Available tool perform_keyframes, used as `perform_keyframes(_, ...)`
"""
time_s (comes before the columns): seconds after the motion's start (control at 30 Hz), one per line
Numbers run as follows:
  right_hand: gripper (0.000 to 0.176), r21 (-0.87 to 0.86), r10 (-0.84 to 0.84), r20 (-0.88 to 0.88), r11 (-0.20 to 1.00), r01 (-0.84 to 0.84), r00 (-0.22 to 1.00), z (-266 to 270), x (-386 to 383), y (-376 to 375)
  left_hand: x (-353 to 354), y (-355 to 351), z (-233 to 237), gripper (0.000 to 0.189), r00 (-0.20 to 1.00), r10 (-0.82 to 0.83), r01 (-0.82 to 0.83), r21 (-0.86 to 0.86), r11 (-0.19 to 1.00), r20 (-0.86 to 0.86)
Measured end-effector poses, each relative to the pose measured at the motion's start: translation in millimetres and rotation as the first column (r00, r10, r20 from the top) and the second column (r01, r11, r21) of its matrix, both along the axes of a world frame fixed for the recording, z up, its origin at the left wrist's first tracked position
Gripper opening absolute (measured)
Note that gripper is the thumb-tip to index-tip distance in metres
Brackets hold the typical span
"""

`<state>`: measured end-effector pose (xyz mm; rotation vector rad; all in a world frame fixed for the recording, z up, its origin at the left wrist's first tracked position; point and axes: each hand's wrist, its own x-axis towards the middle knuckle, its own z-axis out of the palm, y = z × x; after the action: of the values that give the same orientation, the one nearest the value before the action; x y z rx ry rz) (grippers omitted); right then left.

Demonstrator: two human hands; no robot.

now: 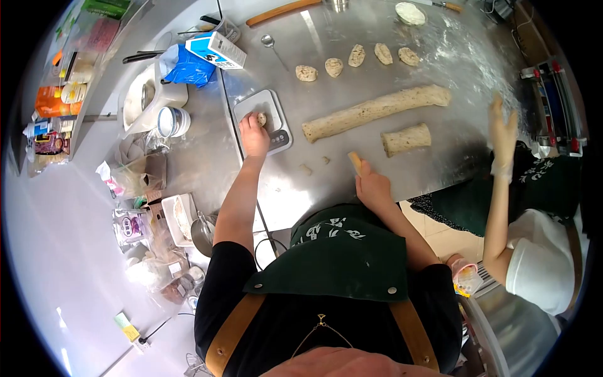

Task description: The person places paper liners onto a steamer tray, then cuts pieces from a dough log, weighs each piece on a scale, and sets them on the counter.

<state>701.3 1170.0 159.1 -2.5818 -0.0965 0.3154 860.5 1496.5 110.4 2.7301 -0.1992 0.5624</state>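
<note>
My left hand (254,135) rests on a small grey kitchen scale (271,110), its fingers on a small lump of dough (261,119) that sits on the scale's platform. My right hand (370,182) grips a pale dough scraper (355,161) near the table's front edge. A long roll of speckled dough (375,110) lies across the steel table (326,56), with a shorter cut piece (406,139) in front of it. Several portioned dough lumps (333,66) form a row further back. Two tiny dough scraps (306,169) lie between my hands.
Another person's hand (502,135) reaches over the floured right side of the table. A blue-white carton (217,50), a blue bag (185,66), a spoon (271,45), a rolling pin (279,11) and a white container (147,94) stand at the back left. Bags and packets crowd a lower surface at left.
</note>
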Motion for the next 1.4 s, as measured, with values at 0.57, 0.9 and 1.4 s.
perform_keyframes(0.57,0.047,0.189,-0.055,-0.105,0.979,0.074,0.993,-9,-5,-61,144,-325,50,0.040,0.762,-0.637,0.646,-0.210,0.733,0.121)
perform_keyframes(0.9,0.047,0.305,-0.181,-0.222,0.920,0.245,0.958,3,4,-96,217,-491,7,0.048,0.594,-0.750,0.784,0.001,0.620,-0.291)
perform_keyframes(1.4,0.044,0.171,-0.357,-0.018,0.919,0.354,0.934,43,0,-122,39,-291,45,0.025,0.762,-0.648,0.606,-0.345,0.717,-0.007)
